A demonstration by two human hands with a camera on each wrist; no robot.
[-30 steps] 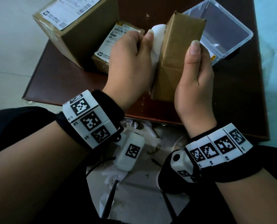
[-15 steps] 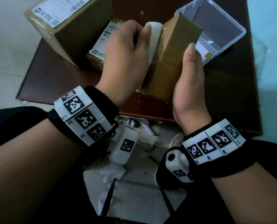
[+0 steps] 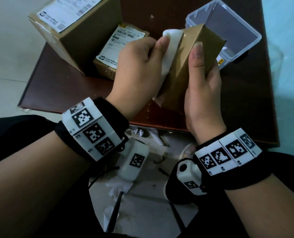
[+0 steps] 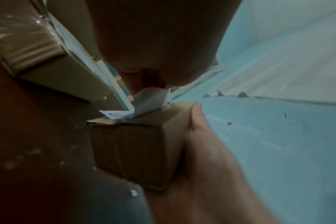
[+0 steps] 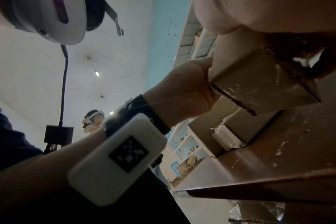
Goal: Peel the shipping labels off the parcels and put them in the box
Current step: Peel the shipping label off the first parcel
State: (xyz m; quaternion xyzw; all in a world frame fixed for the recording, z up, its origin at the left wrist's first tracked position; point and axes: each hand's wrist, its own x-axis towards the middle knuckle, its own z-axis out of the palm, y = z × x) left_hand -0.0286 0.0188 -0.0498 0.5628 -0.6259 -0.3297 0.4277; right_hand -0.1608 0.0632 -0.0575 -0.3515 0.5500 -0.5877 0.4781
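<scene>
The right hand [image 3: 202,79] wraps a small brown cardboard parcel [image 3: 190,66] held tilted above the near edge of the dark brown wooden table [image 3: 245,100], thumb laid flat along its near face and the other fingers curled behind, out of sight from the head view. The left hand [image 3: 139,66] pinches the white shipping label [image 3: 170,47] between thumb and curled fingers; in the left wrist view the label [image 4: 148,103] curls up off the parcel's top edge, with one end apparently attached still. The clear plastic box [image 3: 228,28] that should receive it sits open at the far right of the table, just behind the parcel. Far left stand a large brown carton [image 3: 84,36] and a flat brown parcel [image 3: 108,66] leaning beside it, both with labels on. The main risk, as I judge it, is tearing: a pull at too steep an angle could split the paper or strip cardboard fibres, leaving a scrap stuck. A sharp tug could also twist the parcel out of the right hand's one-sided hold. Once free, the sticky back may cling to the left fingertips rather than drop into the box.
</scene>
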